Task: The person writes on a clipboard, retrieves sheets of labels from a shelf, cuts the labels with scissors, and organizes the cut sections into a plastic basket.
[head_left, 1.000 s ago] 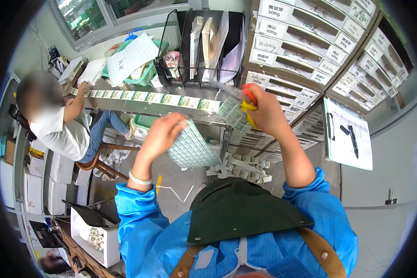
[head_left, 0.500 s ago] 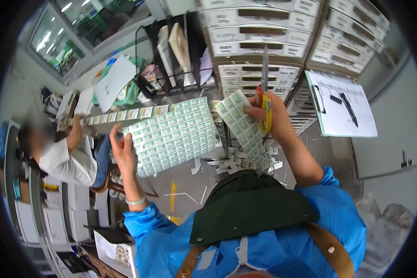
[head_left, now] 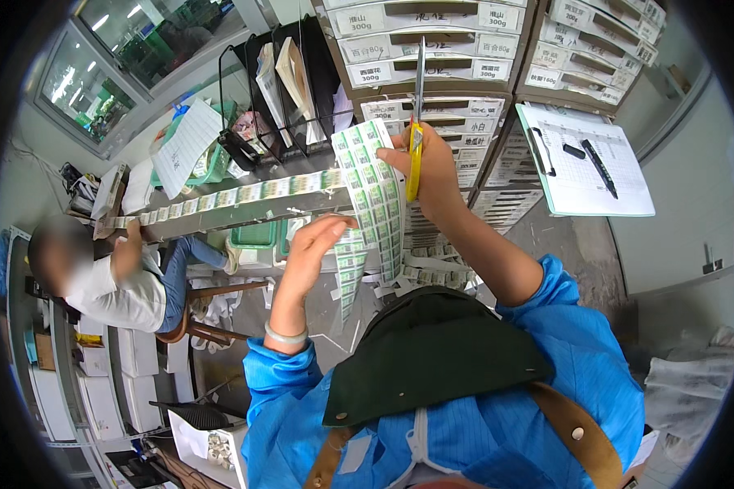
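Green-and-white label sheet (head_left: 382, 200) hanging just left of right hand (head_left: 428, 167), long axis running near upright; right grip pinching its upper right edge, also holding yellow-handled scissors (head_left: 415, 159), blades pointing up. Narrower label piece (head_left: 349, 269) hanging beside sheet, nearer left hand (head_left: 311, 248); left grip seemingly pinching its top.

label sheets (head_left: 369, 175): smooth paper | scissors (head_left: 417, 134): metal, plastic | sleeve (head_left: 553, 287): cloth
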Demonstrator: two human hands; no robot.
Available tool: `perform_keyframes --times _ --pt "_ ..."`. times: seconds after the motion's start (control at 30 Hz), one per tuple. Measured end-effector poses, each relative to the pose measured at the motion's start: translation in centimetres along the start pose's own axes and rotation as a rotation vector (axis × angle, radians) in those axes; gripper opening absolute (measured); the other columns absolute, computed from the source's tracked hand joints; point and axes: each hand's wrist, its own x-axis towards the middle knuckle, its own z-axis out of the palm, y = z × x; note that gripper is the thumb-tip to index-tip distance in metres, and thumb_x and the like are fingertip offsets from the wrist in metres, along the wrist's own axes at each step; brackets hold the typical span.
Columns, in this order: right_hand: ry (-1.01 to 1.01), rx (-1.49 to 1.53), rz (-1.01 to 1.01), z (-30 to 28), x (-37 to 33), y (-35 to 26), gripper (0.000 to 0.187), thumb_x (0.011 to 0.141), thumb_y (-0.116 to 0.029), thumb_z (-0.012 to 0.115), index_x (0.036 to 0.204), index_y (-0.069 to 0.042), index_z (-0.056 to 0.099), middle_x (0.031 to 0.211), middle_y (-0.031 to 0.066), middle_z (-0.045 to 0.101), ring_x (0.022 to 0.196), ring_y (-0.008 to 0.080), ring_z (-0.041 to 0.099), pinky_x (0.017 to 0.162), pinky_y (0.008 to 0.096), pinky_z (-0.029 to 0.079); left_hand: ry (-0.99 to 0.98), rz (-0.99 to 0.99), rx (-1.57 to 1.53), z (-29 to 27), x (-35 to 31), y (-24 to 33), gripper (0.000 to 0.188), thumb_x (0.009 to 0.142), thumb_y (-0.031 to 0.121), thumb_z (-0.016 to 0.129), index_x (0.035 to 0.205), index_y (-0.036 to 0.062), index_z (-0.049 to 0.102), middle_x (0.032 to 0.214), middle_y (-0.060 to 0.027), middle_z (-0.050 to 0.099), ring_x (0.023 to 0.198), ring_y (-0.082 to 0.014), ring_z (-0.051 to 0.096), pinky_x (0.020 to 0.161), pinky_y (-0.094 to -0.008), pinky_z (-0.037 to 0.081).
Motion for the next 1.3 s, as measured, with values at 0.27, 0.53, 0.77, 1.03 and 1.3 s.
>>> perform_keyframes --times 0.27,0.53,0.77,1.03,1.3 --pt "0.107 -0.134 -0.034 -1.4 0.3 2.4 0.022 0.076 -0.007 0.069 0.089 -0.003 0.053 0.081 0.0018 0.057 0.071 0.0076 0.053 0.064 0.0211 0.043 -0.013 -0.072 0.060 1.8 -0.4 -0.9 0.014 0.075 0.007 0.067 0.086 0.0000 0.062 0.078 -0.0010 0.059 0.069 -0.0074 0.048 0.062 -0.0223 0.036" --pt "0.121 -0.101 -0.099 -1.1 -0.8 0.9 0.020 0.077 -0.004 0.068 0.088 -0.002 0.050 0.082 0.0031 0.058 0.072 0.0076 0.053 0.066 0.0214 0.044 0.006 -0.033 0.050 2.6 0.0 -1.4 0.010 0.076 0.003 0.066 0.084 -0.0010 0.062 0.075 -0.0016 0.059 0.068 -0.0059 0.050 0.059 -0.0214 0.038" --pt "0.128 -0.186 -0.083 -0.9 -1.9 0.3 0.021 0.078 -0.005 0.068 0.086 -0.003 0.049 0.082 0.0029 0.058 0.071 0.0064 0.052 0.064 0.0210 0.043 0.095 0.054 0.121 3.3 0.5 -0.7 0.007 0.077 0.004 0.063 0.081 -0.0013 0.061 0.073 -0.0023 0.059 0.067 -0.0062 0.050 0.060 -0.0215 0.038" --pt "0.136 -0.331 -0.075 -1.0 -2.4 0.7 0.023 0.078 -0.006 0.070 0.088 -0.003 0.050 0.077 0.0001 0.055 0.067 0.0048 0.049 0.061 0.0198 0.042 0.148 0.060 0.051 3.2 1.1 -1.2 0.004 0.079 0.000 0.061 0.082 -0.0035 0.061 0.075 0.0014 0.056 0.066 -0.0038 0.045 0.058 -0.0187 0.033" --pt "0.131 -0.445 -0.177 -1.6 -2.5 2.2 0.022 0.078 -0.006 0.070 0.089 -0.003 0.051 0.073 -0.0005 0.055 0.064 0.0047 0.049 0.060 0.0204 0.043 0.187 0.044 -0.081 3.1 1.6 -1.0 0.009 0.079 0.003 0.062 0.082 -0.0052 0.062 0.075 -0.0020 0.060 0.067 -0.0052 0.049 0.061 -0.0202 0.038"
